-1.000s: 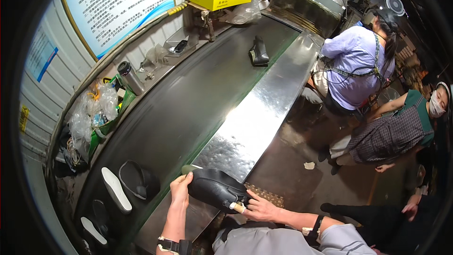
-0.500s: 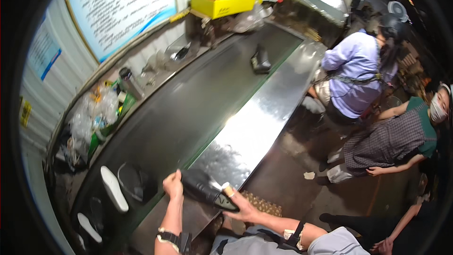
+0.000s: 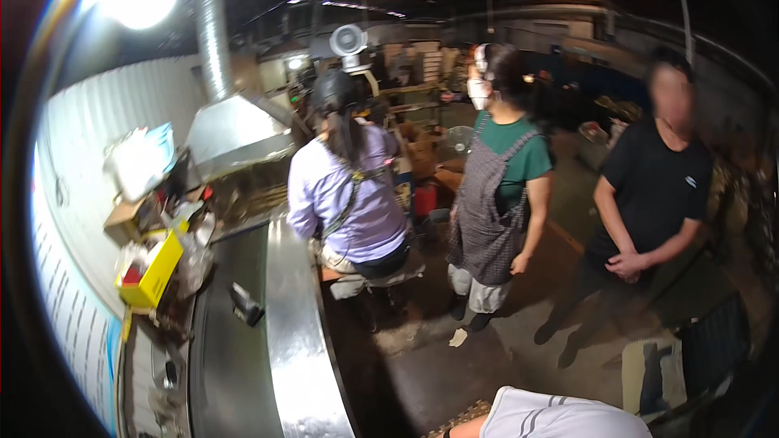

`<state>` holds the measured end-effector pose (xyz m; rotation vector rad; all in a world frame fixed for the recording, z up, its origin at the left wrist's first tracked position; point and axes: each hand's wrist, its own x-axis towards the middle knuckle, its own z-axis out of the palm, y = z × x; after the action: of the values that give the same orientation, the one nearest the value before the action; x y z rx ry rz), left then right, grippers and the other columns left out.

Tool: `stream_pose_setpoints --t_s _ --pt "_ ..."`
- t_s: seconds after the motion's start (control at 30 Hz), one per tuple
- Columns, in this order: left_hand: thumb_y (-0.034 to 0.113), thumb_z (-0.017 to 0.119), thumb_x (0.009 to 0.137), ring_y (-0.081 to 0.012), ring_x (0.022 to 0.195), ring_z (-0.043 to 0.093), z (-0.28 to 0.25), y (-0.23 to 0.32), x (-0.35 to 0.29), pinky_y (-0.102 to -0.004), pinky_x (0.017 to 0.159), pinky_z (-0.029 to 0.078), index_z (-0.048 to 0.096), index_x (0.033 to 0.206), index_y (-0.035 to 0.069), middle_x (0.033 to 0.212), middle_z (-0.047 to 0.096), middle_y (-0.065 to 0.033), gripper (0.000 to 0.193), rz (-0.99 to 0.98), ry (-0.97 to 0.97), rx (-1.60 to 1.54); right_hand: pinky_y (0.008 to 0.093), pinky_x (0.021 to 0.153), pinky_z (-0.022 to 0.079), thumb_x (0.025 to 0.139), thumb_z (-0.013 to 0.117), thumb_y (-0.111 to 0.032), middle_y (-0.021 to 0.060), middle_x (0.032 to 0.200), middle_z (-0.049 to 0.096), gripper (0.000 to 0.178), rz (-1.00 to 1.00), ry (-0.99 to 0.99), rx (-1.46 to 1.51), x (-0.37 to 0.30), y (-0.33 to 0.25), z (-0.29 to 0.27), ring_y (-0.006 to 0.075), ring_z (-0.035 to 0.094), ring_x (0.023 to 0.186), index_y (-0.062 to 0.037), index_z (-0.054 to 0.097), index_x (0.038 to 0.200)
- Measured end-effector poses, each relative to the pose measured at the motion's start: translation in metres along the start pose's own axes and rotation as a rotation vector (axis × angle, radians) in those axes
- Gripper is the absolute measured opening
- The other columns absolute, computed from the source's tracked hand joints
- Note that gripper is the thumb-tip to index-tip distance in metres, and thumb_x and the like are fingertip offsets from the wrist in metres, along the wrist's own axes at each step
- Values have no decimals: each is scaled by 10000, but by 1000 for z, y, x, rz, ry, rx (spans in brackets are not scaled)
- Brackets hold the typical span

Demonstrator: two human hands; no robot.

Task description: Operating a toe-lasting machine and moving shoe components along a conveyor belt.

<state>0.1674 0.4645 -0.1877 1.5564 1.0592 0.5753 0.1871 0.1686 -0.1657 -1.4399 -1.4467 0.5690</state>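
At the bottom edge, just our pale grey sleeve with dark stripes (image 3: 560, 419) and a bit of bare arm (image 3: 468, 429); both our hands are out of frame, so can't tell if the grip's spread, closed or pinching anything. Left: shiny metal bench strip (image 3: 304, 357), then flat dark belt (image 3: 225, 381) with one glossy black shoe (image 3: 246, 304) on it, well apart from our arm. Step in hand: can't call it; next move likely calls for eyes down on the hands. Farther: seated co-worker in lilac shirt (image 3: 353, 203), silver sheet-metal hood (image 3: 235, 130).
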Motion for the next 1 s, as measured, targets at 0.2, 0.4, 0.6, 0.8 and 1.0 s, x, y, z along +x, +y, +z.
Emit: stream_pose_setpoints --t_s 0.2,0.4,0.6,0.8,1.0 --pt "265 746 886 -263 901 624 62 40 10 -401 831 519 674 1066 -114 1021 702 -169 427 75 -161 59 421 1054 425 887 751 -310 230 1396 522 951 15 43 28 -1 13 13 318 537 1256 -56 156 1585" --pt "283 747 876 -278 920 622 115 58 -10 -410 842 515 668 1081 -107 1041 695 -178 448 98 -243 53 416 1048 434 888 750 -287 222 1384 539 929 41 101 -54 -12 8 -20 307 548 1244 -66 172 1582" --pt "301 749 866 -292 940 621 176 88 -36 -420 853 512 662 1096 -100 1062 687 -187 470 129 -344 52 415 1057 427 885 750 -282 219 1405 523 908 93 157 -125 -26 2 -64 307 538 1258 -78 198 1577" --pt "319 750 856 -306 960 620 174 73 -59 -429 864 508 656 1110 -93 1083 680 -196 493 66 -353 113 413 1065 421 881 750 -277 215 1426 507 888 140 139 -70 -27 1 -58 306 528 1272 -90 224 1572" --pt "337 751 846 -320 979 618 136 43 -94 -438 875 504 650 1125 -85 1103 673 -205 516 -15 -333 218 412 1073 415 878 749 -271 211 1447 491 868 172 116 40 -32 -8 -18 306 517 1285 -102 249 1567"
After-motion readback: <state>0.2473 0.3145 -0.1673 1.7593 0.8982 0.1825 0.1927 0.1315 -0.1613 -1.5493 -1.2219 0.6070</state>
